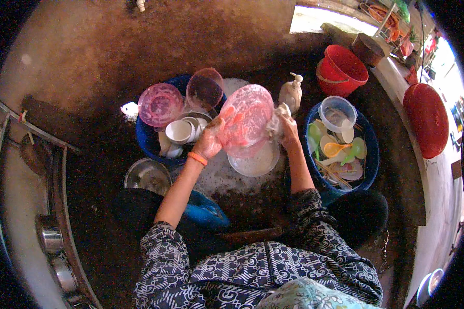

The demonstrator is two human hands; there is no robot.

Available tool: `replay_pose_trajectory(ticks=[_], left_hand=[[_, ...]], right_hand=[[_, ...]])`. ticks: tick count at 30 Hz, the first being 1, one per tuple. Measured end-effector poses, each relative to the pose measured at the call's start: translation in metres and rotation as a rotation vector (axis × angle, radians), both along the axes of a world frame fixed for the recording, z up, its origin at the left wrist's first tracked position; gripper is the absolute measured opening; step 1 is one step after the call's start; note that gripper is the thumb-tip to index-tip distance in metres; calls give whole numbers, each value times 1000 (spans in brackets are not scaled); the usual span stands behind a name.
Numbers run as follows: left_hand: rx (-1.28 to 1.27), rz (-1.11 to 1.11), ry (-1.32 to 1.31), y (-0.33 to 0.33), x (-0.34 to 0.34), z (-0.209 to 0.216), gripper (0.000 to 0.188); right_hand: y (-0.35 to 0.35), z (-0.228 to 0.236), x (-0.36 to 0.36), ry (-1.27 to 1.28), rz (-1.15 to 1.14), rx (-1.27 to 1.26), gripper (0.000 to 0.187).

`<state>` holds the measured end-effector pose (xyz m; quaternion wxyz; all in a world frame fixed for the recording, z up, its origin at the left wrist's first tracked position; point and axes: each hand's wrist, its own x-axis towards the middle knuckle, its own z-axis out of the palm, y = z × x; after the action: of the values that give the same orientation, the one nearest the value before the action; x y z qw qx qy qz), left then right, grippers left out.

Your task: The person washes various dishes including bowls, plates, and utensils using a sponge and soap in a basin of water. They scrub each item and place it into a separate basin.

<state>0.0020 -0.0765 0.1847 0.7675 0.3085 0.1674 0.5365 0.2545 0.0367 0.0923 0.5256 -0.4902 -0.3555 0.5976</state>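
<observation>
The pink basin (250, 112) sits just off the middle of the view, toward one o'clock, held up and tilted. The left hand (209, 142) clamps its rim at eight o'clock; the right hand (288, 129), apart from it, grips a pale cloth (276, 121) against the rim at three o'clock. Whitish streaks (probably suds) cover the pink plastic.

To scrub well, the left hand should keep its firm hold and turn the basin a little at a time, while the cloth follows the rim before working across the base. Wet plastic is likely slippery, so holding it low over the translucent bowl (255, 164) at six o'clock seems wise.

As for writing, the pump bottle (291, 96) at two o'clock shows no label I can make out; the dark patterned jacket (237, 273) carries white, letter-like shapes.
</observation>
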Motion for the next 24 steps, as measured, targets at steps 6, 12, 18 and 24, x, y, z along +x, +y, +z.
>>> replay_pose_trajectory(ticks=[6,12,18,24], left_hand=[[-44,168,172,21,-25,-17,53],[-304,422,636,28,-17,-35,64],[-216,246,110,24,-18,-9,65],[57,341,460,20,-20,-44,41]], right_hand=[[-31,-28,15,613,170,-177,33],[-22,30,0,34,182,362,47],[-47,79,-43,-282,490,559,44],[-86,85,-102,-540,702,592,48]])
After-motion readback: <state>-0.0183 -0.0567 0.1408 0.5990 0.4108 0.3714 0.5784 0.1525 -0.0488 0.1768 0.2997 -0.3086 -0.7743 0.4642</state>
